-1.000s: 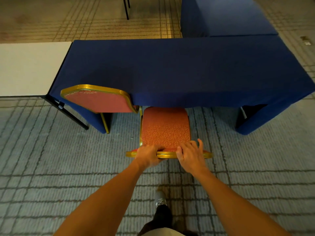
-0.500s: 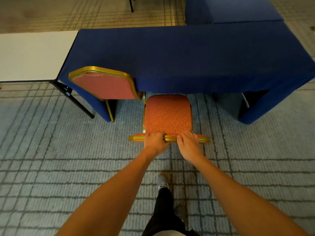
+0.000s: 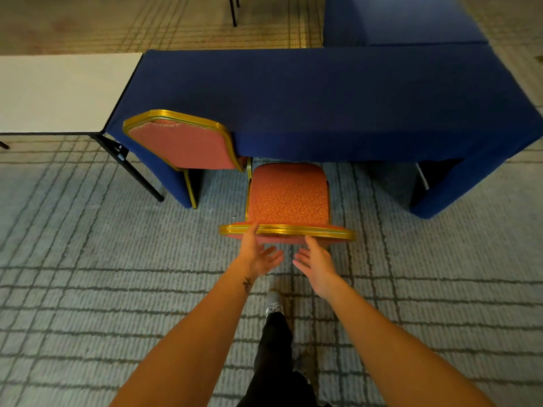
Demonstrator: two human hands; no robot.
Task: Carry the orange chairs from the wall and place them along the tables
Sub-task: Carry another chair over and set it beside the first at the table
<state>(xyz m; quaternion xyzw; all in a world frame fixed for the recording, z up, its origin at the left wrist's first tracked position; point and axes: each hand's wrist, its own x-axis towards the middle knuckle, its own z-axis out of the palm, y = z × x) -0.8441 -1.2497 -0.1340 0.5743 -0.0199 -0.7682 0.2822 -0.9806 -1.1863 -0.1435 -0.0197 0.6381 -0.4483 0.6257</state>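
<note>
An orange chair [image 3: 288, 198] with a gold frame stands on the carpet, its seat pushed toward the blue-clothed table [image 3: 308, 101]. Its gold backrest top runs across just in front of my hands. My left hand [image 3: 258, 251] is open with straight fingers, its thumb side at the backrest's left part. My right hand [image 3: 316, 261] is open and sits just off the backrest, holding nothing. A second orange chair [image 3: 182, 142] stands to the left, tucked against the same table.
A bare white table [image 3: 58, 92] with black folding legs adjoins the blue one on the left. Another blue-clothed table [image 3: 396, 19] stands behind at the right. My leg and shoe [image 3: 273, 306] are below my hands on the grey checked carpet.
Both hands gripped the chair's backrest top before; now they have let go and opened, drawing back slightly. The chair stands closer under the blue table.
</note>
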